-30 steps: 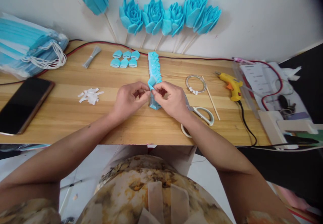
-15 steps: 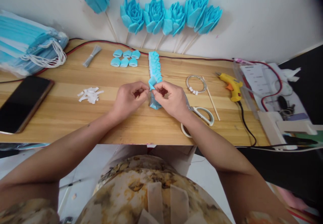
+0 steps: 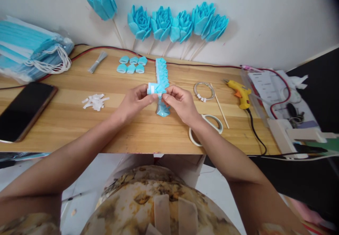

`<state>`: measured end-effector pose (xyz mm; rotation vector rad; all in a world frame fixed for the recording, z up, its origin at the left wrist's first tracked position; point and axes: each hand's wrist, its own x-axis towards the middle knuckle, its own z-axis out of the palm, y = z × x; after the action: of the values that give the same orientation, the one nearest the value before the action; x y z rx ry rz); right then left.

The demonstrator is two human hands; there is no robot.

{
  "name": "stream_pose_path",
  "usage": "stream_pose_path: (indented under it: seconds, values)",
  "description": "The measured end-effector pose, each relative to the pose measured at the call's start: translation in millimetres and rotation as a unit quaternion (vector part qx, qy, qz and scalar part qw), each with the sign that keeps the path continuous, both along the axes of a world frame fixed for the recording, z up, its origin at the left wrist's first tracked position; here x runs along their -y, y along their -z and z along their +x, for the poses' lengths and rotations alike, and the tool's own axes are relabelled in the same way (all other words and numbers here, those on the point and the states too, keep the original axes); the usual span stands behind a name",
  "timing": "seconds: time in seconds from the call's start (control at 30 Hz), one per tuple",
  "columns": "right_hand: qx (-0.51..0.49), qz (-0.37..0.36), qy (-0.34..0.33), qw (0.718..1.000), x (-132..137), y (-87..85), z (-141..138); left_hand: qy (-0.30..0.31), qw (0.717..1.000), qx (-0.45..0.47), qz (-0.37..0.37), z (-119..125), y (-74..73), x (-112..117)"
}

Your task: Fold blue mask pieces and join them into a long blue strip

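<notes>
Between my two hands is a folded blue fabric piece (image 3: 156,88) with a white strip on its face. My left hand (image 3: 136,100) pinches its left side, thumb across the lower edge. My right hand (image 3: 180,102) pinches its right corner with thumb and fingertips. Behind and below it runs a column of overlapping folded blue pieces (image 3: 162,72), partly hidden by the held piece. Left of my left hand lies a small pile of white strips (image 3: 95,102). Under my right wrist are scissors with white handles (image 3: 194,136), their blades hidden.
Blue fabric flowers (image 3: 162,24) on sticks lean at the wall. Several small blue folded pieces (image 3: 131,68) sit in two rows. A tape roll (image 3: 197,87), a wooden stick (image 3: 220,107) and a yellow glue gun (image 3: 242,93) lie right. Left are a phone (image 3: 25,111) and bagged masks (image 3: 29,47).
The blue piece between my fingers has been turned and spread flatter, so its white strip now shows. My left hand's grip has shifted, and the camera view has moved slightly.
</notes>
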<state>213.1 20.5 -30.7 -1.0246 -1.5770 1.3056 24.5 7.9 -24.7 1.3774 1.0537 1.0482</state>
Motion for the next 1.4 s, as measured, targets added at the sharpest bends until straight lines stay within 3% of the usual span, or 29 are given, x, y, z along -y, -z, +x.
stream_pose_path:
  seconds: [0.17,0.33,0.67,0.9,1.0,1.17,1.27,1.4]
  values:
    - [0.034,-0.006,-0.022,0.999,2.1,-3.2,-0.3,0.009,1.0,0.0,-0.016,2.1,0.3,2.5]
    - [0.072,0.041,0.002,0.997,2.5,-1.2,-1.5,0.009,1.0,-0.003,-0.026,1.5,3.3,3.7]
    - [0.022,-0.014,-0.036,0.999,1.3,-2.1,0.7,-0.003,1.0,0.017,-0.016,2.7,-6.5,2.0]
    - [0.018,-0.01,-0.014,1.0,-0.8,0.2,0.4,-0.011,1.0,-0.008,0.001,-1.5,0.0,-0.9]
    - [0.016,0.007,0.007,1.0,-2.1,1.9,-0.2,-0.04,0.999,0.001,0.034,-3.4,7.8,-4.3]
    - [0.037,0.059,0.068,0.995,-1.3,3.2,-0.9,-0.168,0.972,-0.027,0.162,-1.7,14.6,-2.2]
    - [0.063,0.095,0.076,0.99,1.3,2.2,-2.0,-0.147,0.964,-0.09,0.203,1.8,14.2,3.3]
    - [0.103,0.137,0.064,0.983,4.4,-0.2,-3.4,-0.128,0.961,-0.145,0.2,4.5,15.9,6.3]
